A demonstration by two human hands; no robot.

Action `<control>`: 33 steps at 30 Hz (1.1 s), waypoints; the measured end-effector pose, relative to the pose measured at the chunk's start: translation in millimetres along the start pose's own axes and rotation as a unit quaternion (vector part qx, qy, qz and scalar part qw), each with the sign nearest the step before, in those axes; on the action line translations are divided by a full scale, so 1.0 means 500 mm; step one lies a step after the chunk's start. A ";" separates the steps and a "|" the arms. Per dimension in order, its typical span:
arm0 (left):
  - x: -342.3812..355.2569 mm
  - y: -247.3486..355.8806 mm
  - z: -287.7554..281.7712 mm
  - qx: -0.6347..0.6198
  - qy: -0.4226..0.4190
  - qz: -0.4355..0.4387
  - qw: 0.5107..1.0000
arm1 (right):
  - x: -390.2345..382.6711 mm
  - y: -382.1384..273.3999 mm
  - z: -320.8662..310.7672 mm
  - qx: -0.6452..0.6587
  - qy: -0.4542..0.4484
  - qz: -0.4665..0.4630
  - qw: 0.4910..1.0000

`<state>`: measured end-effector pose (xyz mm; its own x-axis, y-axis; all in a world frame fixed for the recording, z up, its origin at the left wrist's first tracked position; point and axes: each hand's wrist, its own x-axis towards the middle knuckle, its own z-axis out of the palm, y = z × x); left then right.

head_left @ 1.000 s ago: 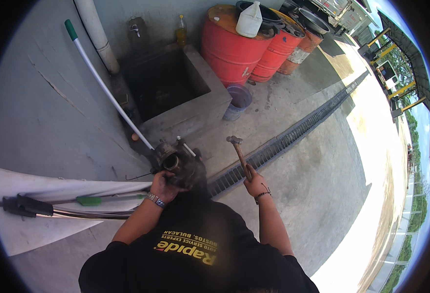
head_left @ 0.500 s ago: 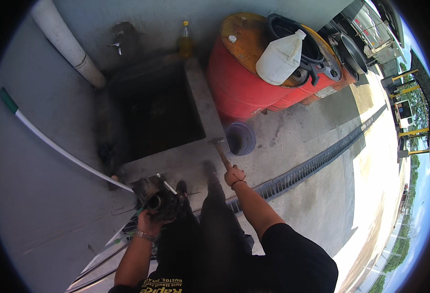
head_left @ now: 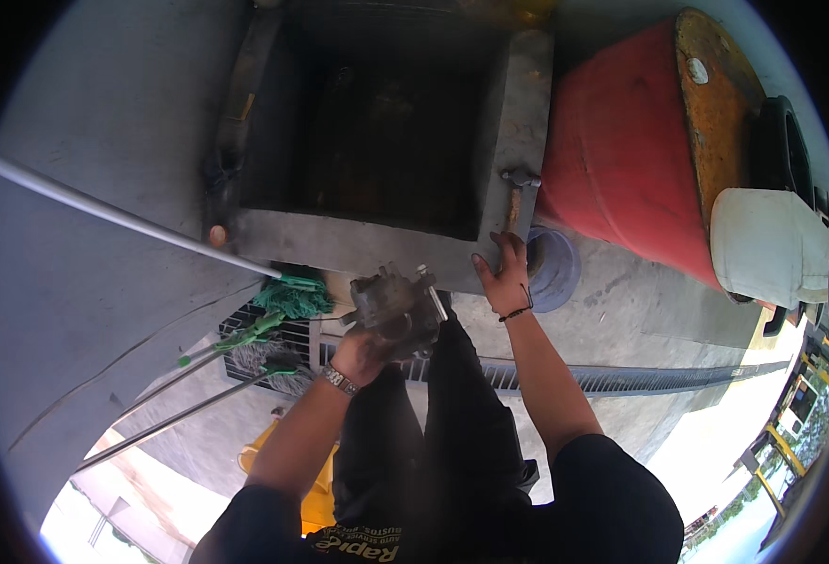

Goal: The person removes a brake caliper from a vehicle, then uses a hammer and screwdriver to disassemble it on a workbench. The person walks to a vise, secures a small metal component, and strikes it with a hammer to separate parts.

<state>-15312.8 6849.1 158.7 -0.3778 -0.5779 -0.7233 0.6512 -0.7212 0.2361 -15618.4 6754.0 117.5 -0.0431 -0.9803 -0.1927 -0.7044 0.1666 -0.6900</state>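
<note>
The left hand point(head_left: 360, 355) grips one dark metal part point(head_left: 381, 299) near one concrete basin point(head_left: 339, 244), while the right hand point(head_left: 508, 284), thumb and fingers spread, seemingly touches one wooden-handled hammer point(head_left: 515, 203) lying on the basin's rim beside one bucket point(head_left: 559, 273).

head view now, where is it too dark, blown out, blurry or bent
In the head view, the concrete basin is nearly black inside; same view, sunlit ground at right burns white; head view again, the metal part looks slightly soft; and the head view's fisheye bends the drain grate.
</note>
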 end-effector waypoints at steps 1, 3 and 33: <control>0.014 0.000 0.009 -0.008 0.003 0.012 1.000 | 0.012 -0.043 -0.029 0.123 -0.026 -0.092 0.988; 0.037 0.002 0.028 0.042 0.018 -0.008 0.999 | 0.038 -0.132 -0.077 0.191 -0.179 -0.217 0.940; -0.014 0.030 -0.148 0.005 -0.046 -0.014 0.999 | -0.081 -0.238 0.112 0.218 -0.164 -0.171 0.947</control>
<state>-15252.0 6870.6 119.2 -0.4560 -0.5896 -0.6667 0.6331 -0.7414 0.2226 -15493.3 6779.6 168.3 0.4069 -0.9113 -0.0630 -0.2759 -0.0568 -0.9595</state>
